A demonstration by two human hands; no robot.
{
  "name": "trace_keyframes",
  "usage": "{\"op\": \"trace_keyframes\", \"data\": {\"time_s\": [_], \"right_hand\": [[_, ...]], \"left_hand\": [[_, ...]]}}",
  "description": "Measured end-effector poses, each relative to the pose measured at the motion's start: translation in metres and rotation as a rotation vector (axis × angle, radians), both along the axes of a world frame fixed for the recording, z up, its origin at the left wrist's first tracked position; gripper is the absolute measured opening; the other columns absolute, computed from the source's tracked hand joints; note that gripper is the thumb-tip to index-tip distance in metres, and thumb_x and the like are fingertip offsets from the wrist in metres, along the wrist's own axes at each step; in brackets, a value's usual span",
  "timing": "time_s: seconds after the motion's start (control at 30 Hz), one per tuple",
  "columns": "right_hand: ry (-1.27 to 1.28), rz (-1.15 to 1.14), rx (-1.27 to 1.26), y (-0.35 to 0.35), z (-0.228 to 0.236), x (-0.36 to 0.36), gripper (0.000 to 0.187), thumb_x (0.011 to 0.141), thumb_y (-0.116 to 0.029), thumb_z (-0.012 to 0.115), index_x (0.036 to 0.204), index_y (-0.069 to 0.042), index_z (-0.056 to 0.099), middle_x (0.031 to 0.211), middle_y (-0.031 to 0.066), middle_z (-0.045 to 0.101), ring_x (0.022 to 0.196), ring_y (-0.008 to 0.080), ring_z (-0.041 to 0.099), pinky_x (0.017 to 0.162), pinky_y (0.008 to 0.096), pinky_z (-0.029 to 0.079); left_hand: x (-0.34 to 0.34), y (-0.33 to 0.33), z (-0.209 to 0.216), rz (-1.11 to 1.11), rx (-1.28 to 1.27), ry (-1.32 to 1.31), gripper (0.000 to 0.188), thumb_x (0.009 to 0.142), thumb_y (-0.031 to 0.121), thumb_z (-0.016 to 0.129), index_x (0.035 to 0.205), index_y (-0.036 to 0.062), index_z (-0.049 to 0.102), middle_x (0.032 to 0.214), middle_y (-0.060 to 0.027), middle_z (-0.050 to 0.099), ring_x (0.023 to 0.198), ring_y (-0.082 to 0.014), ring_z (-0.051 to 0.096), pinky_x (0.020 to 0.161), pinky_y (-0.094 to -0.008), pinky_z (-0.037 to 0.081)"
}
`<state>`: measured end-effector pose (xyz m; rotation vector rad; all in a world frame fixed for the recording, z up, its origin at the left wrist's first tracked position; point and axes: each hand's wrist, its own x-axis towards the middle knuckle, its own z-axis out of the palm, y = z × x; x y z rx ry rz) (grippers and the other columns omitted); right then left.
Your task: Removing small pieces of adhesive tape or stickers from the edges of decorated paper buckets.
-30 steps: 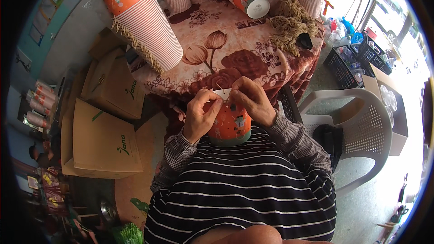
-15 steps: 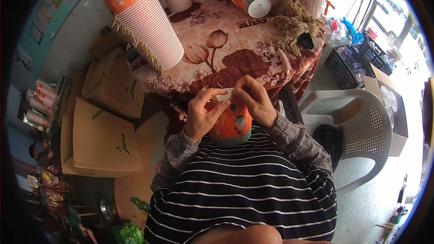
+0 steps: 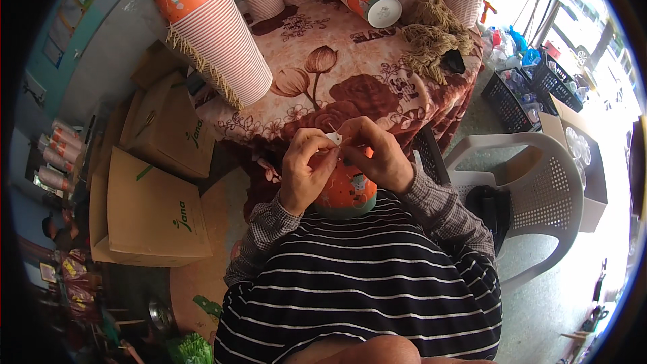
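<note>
An orange paper cup with a green band rests against my lap, its printed side partly hidden by my hands. My left hand is closed, thumb and fingers pinching at the cup's upper edge. Close beside it, my right hand is closed too, its fingertips pinching a thin light-tan cord above the cup. Between the fingertips shows a small white patch; I cannot tell whether it is the cup's inner wall or a separate piece.
A tall stack of matching cups leans at the table's left, tan cords hanging along it. A heap of tan cords lies right on the flowered tablecloth. Cardboard boxes stand left, a grey plastic chair right.
Both hands have shifted slightly, and my right hand's fingers have come in closer over the cup's rim. Less of the white area shows between them.
</note>
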<state>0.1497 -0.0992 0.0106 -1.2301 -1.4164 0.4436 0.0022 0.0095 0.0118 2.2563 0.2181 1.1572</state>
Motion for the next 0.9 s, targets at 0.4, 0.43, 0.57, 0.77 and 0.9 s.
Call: {"op": "trace_keyframes", "data": {"time_s": [0.4,0.43,0.57,0.77,0.9], "right_hand": [[0.995,0.06,0.215,0.013,-0.015,0.006,0.005,0.098,-0.003,0.049,0.102,-0.007,0.048,0.093,0.0037,0.056,0.088,0.0138,0.061,0.075,0.0297,0.058],[0.994,0.057,0.215,0.014,-0.017,0.009,0.005,0.098,-0.003,0.049,0.102,-0.007,0.048,0.093,0.0037,0.056,0.088,0.0138,0.061,0.075,0.0297,0.058],[1.072,0.083,0.279,0.018,-0.022,0.02,0.011,0.096,0.001,0.05,0.103,-0.006,0.053,0.108,0.0055,0.059,0.095,0.0153,0.059,0.085,0.0309,0.052],[-0.118,-0.159,0.026,0.0,0.004,0.017,0.018,0.087,-0.004,0.063,0.104,-0.004,0.064,0.105,0.0074,0.065,0.086,0.0123,0.061,0.075,0.0261,0.048],[-0.161,-0.074,-0.005,0.004,-0.004,0.007,0.029,0.084,-0.006,0.068,0.112,-0.003,0.064,0.105,0.0096,0.064,0.082,0.0137,0.063,0.066,0.0268,0.051]], "left_hand": [[0.0,0.007,-0.007,0.015,0.005,-0.001,0.008,0.081,0.0,0.067,0.086,0.0003,0.06,0.088,-0.0089,0.059,0.08,-0.0215,0.061,0.072,-0.0309,0.05],[0.0,0.008,-0.007,0.009,-0.009,0.006,0.008,0.081,0.0,0.067,0.086,0.0003,0.06,0.087,-0.0086,0.059,0.08,-0.0214,0.061,0.072,-0.0307,0.05],[-0.001,0.008,-0.007,-0.007,-0.057,0.011,0.007,0.083,0.001,0.066,0.087,0.0001,0.061,0.086,-0.0078,0.06,0.08,-0.0202,0.061,0.072,-0.0303,0.049],[0.0,0.008,-0.014,-0.026,-0.176,0.017,0.006,0.085,0.0,0.065,0.09,-0.0002,0.061,0.087,-0.0072,0.062,0.082,-0.018,0.062,0.075,-0.0291,0.049],[0.0,0.004,-0.01,-0.051,-0.179,0.021,0.006,0.088,0.002,0.062,0.094,-0.001,0.062,0.088,-0.0046,0.063,0.083,-0.0116,0.06,0.076,-0.0245,0.048]]}}
